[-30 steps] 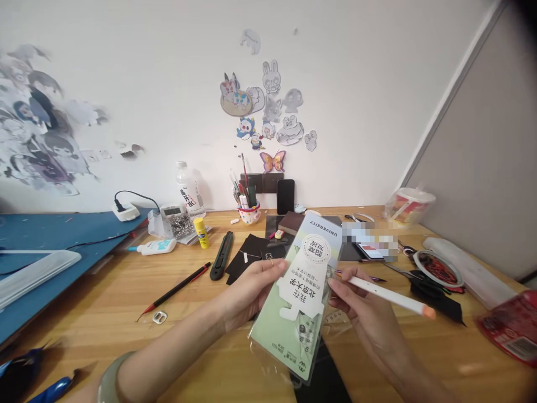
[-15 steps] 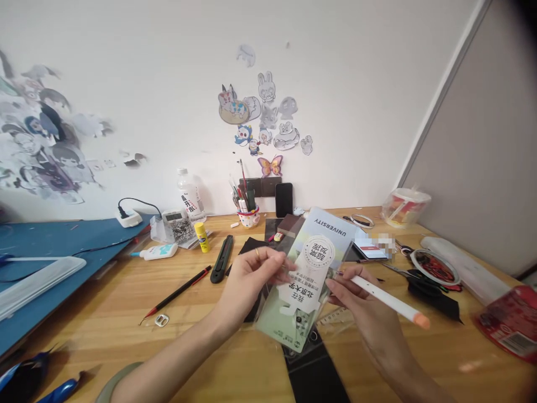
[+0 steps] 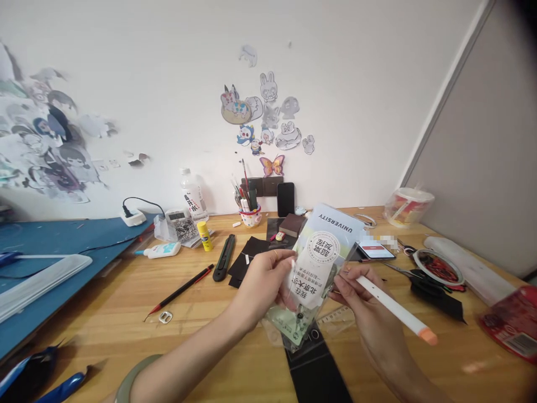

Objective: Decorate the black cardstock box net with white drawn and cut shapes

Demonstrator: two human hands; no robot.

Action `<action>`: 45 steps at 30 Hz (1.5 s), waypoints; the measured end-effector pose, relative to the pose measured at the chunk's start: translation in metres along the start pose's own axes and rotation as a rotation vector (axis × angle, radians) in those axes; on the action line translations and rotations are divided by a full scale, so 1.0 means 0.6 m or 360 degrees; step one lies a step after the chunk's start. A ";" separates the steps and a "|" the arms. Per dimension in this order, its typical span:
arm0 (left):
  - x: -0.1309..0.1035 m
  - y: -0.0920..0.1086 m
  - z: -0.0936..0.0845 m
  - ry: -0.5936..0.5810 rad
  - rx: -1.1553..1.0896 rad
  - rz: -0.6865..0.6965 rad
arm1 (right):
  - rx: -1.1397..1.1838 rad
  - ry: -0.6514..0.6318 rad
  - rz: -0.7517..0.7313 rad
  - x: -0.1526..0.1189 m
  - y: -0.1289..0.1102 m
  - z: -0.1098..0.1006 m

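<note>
A printed card in a clear plastic sleeve [image 3: 321, 260] is held up at an angle over the wooden desk, its lettering upside down to me. My left hand [image 3: 268, 282] is closed on its left side, thumb and fingers pinching the plastic. On the opposite edge, my right hand [image 3: 367, 302] grips the sleeve between thumb and fingers. That same hand also keeps a white pen with an orange end [image 3: 396, 308] tucked in it, pointing down to the right. Below the sleeve lie a clear ruler [image 3: 335, 316] and a black strip [image 3: 316, 369], both partly covered.
A utility knife [image 3: 224, 257], a glue stick [image 3: 205, 235] and a black-and-red pencil-like tool [image 3: 184, 291] lie or stand to the left. Behind are a pen cup [image 3: 250, 217] and a phone [image 3: 286, 199]. Scissors [image 3: 405, 270] and a red packet [image 3: 514, 322] are at right.
My left hand has moved right and down slightly, its fingers now overlapping the sleeve's left side. The sleeve and the right hand have shifted slightly right in view.
</note>
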State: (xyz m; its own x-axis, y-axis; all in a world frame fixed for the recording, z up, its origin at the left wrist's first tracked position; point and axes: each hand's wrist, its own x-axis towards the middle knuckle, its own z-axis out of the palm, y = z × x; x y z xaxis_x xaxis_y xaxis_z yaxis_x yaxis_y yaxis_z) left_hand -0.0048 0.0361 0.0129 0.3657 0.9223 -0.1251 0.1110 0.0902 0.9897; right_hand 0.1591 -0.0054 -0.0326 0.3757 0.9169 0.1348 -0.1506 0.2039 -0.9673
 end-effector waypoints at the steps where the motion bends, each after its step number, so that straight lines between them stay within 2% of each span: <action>1: 0.001 0.004 -0.004 -0.0054 0.0048 -0.0004 | 0.0004 -0.0010 0.0003 0.000 0.001 0.000; 5: 0.005 0.016 -0.014 -0.0262 0.0264 0.0036 | 0.0066 -0.0089 0.0019 0.001 0.004 -0.001; 10: 0.007 0.011 -0.005 -0.0292 0.0336 0.0142 | 0.0116 -0.0106 0.0019 0.002 0.004 -0.001; 15: 0.008 -0.006 0.011 -0.0395 0.0239 0.0172 | 0.0167 -0.0093 0.0070 0.005 0.006 -0.001; 19: 0.016 -0.004 0.007 -0.0368 0.0055 0.0179 | 0.0205 0.0011 0.0059 0.016 0.006 -0.008; 23: 0.020 0.014 -0.016 -0.0240 -0.0251 0.0166 | 0.0368 0.0234 0.0011 0.036 -0.004 -0.019; 26: 0.019 0.022 -0.028 -0.0222 -0.0532 0.0145 | 0.0484 0.0329 -0.0037 0.050 -0.010 -0.027; 33: 0.021 0.016 -0.032 -0.0232 -0.0781 0.0172 | 0.0506 0.0293 -0.0049 0.052 -0.011 -0.031; 39: 0.022 0.012 -0.040 -0.0317 -0.0809 0.0239 | 0.0486 0.0280 -0.0100 0.051 -0.013 -0.030; 45: 0.025 0.009 -0.039 -0.0292 -0.0822 0.0308 | 0.0538 0.0265 -0.0112 0.052 -0.012 -0.033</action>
State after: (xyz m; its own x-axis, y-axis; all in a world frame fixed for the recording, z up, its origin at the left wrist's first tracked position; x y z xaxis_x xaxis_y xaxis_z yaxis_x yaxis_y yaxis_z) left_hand -0.0204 0.0590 0.0178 0.4937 0.8642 0.0972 -0.4220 0.1404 0.8956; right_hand 0.1897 0.0149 -0.0257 0.5350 0.8340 0.1351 -0.4016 0.3917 -0.8279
